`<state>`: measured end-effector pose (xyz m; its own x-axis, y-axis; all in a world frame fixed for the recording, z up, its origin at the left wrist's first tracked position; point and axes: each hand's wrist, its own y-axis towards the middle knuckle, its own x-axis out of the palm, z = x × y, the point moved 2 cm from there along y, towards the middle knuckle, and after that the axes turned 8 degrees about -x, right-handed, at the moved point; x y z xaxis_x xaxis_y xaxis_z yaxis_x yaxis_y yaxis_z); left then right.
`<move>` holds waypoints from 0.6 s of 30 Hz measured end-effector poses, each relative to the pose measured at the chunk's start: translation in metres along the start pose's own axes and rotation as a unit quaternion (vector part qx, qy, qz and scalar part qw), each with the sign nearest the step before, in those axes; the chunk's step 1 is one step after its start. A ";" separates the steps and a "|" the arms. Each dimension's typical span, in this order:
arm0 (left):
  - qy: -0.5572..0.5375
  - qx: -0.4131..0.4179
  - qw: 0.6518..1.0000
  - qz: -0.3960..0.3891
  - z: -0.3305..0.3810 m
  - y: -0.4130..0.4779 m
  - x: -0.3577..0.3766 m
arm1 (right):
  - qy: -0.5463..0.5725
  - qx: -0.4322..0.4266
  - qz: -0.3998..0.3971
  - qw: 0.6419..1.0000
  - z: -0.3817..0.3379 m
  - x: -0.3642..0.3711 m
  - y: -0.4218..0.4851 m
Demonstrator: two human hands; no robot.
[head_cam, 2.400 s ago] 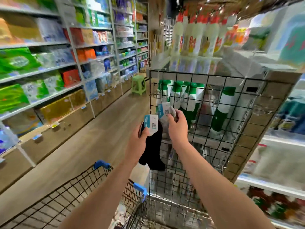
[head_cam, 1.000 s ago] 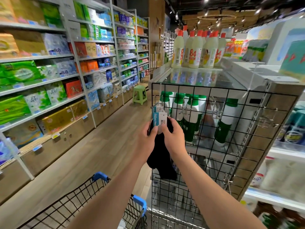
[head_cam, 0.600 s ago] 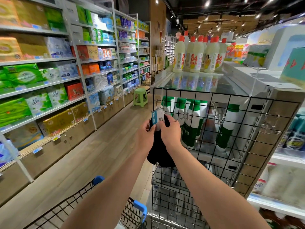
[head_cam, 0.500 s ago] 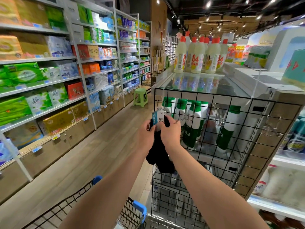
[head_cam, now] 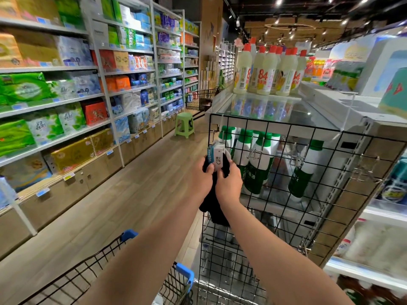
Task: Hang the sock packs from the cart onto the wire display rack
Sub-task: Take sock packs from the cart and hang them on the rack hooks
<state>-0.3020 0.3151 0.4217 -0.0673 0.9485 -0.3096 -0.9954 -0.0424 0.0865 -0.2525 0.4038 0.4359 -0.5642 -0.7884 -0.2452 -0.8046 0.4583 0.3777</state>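
The sock packs (head_cam: pixel 217 159) sat at the centre of the frame, white and blue header cards uppermost, black socks trailing down below the wrists. The left hand (head_cam: pixel 202 179) was closed on the left side of the bundle, thumb pressed against the card. The right hand (head_cam: pixel 229 183) was closed on the right side, fingers curled round the dark fabric. The cards stood just at the upper left corner of the wire display rack (head_cam: pixel 286 194), close beside a small hook (head_cam: pixel 222 137) there; whether the hanger holes had reached the hook could not be told, since the cards and fingers hid them.

The likeliest trouble, as I judged it, was a missed hook. Several cards seemed stacked together, and if their holes were not lined up only some would thread on, leaving a pack to drop once the grip loosened. A pack that fell from there might have landed in the cart (head_cam: pixel 176 280) at the lower centre, or on the floor between cart and rack. Pushing hard on a hook at the panel's edge could also have swayed the light grid, or tipped the hook out of its wire. The other hooks (head_cam: pixel 253 150), to the right, stood near enough to snag the loose sock toes. Behind the mesh, green-capped bottles (head_cam: pixel 257 164) stood close, so a shove through the grid could have knocked them.
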 end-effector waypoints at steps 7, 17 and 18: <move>-0.024 -0.034 0.999 0.020 -0.015 -0.031 -0.009 | -0.047 -0.007 0.075 0.996 0.006 -0.009 -0.042; 0.060 -0.167 0.984 0.013 -0.147 -0.130 -0.065 | 0.021 0.139 -0.226 0.964 0.068 0.040 -0.162; 0.048 -0.188 0.981 0.017 -0.164 -0.143 -0.076 | 0.014 0.141 -0.270 0.952 0.073 0.048 -0.178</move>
<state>-0.1654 0.1972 0.2777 -0.0885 0.9115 -0.4017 -0.9463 -0.2029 -0.2518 -0.1501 0.3147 0.2915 -0.0523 -0.9494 -0.3096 -0.9961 0.0717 -0.0516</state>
